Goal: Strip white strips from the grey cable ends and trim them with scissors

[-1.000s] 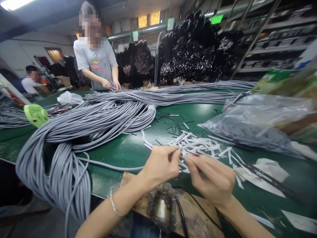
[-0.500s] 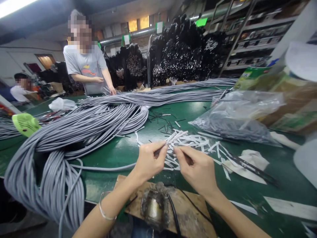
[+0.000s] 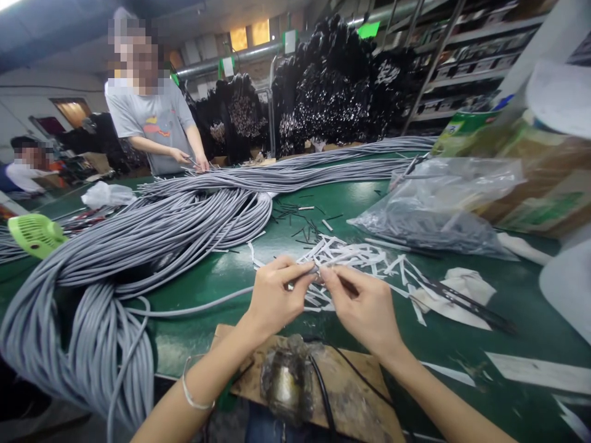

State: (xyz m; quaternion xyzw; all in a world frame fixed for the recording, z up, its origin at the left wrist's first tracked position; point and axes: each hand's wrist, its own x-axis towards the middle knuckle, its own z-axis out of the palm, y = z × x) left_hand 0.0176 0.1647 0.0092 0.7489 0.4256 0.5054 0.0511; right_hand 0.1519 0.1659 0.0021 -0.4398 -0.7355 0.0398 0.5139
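Observation:
My left hand (image 3: pixel 273 294) pinches the end of a single grey cable (image 3: pixel 194 306) that trails left across the green table (image 3: pixel 221 277) to a big bundle of grey cables (image 3: pixel 138 240). My right hand (image 3: pixel 364 303) meets it fingertip to fingertip and pinches the cable's tip; what it holds there is too small to tell. Both hands hover just above a scatter of white paper strips (image 3: pixel 360 258). A wooden board with a dark metal pot (image 3: pixel 287 381) lies right below my wrists.
A clear plastic bag of grey pieces (image 3: pixel 438 215) lies at the right, with cartons (image 3: pixel 530 178) behind it. Short black offcuts (image 3: pixel 300 224) litter the table's middle. A person in a grey shirt (image 3: pixel 152 123) handles cables at the far side. A green fan (image 3: pixel 32 234) sits left.
My hands have drawn closer together at the cable tip, and the view has shifted slightly right. The person opposite has brought both hands together on the far cables.

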